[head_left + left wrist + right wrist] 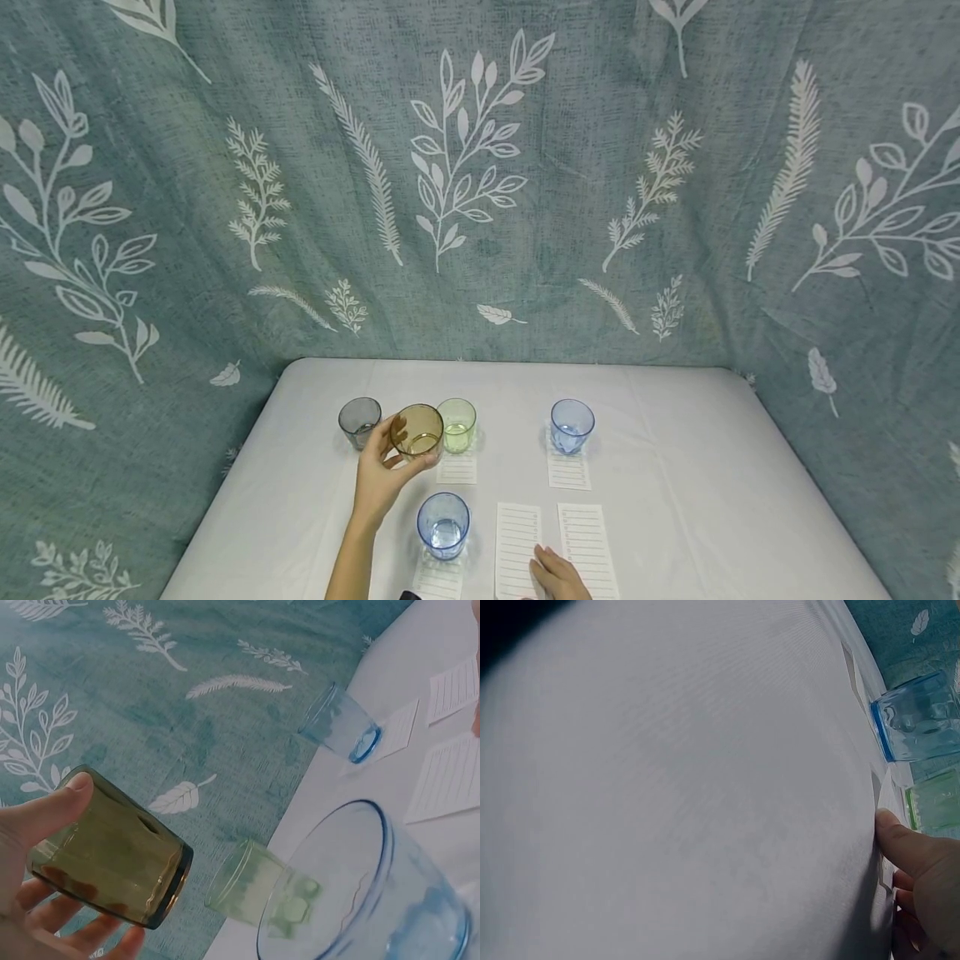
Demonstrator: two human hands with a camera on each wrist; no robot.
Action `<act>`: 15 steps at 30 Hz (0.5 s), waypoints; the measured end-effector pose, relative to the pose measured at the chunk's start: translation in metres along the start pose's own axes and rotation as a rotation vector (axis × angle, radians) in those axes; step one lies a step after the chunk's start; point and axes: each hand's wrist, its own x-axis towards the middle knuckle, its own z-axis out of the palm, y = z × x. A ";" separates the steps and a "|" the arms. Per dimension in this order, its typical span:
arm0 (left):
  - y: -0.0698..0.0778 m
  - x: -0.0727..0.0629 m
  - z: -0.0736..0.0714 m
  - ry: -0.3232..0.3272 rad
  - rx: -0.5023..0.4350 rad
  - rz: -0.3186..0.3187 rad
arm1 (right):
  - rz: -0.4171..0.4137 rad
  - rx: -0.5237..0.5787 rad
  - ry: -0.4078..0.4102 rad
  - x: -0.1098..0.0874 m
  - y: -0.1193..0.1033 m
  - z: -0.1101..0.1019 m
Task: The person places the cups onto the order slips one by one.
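Well, on the left side of the table (690, 475), a gray cup (357, 417) stands to the left of the green cup (459, 423). Next comes the left hand (378, 479), also left of the green cup. It holds a brown cup (417, 432), with the thumb on one side and the fingers on the other. The brown cup is up off the table, just left of the green cup, with its open top facing up. A big blue cup (443, 525) stands nearer the person than the green cup, on a bit of lined paper. The green cup stands on lined paper too. Nearer the person and to the right of the green cup lies a long paper (517, 537). The right hand (557, 573) is at that paper's right edge, its fingers loose. Another blue cup (572, 427) stands well to the right of the green cup, on its own small paper (568, 477). Another long paper (587, 533) lies nearer the person, also right of the green cup.
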 end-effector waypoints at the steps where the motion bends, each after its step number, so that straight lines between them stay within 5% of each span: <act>1: 0.001 -0.001 0.002 -0.010 -0.003 -0.002 | -0.005 -0.002 0.005 0.000 0.000 0.000; 15: 0.003 -0.011 0.024 -0.102 -0.039 0.008 | -0.021 -0.033 0.075 -0.001 0.006 0.009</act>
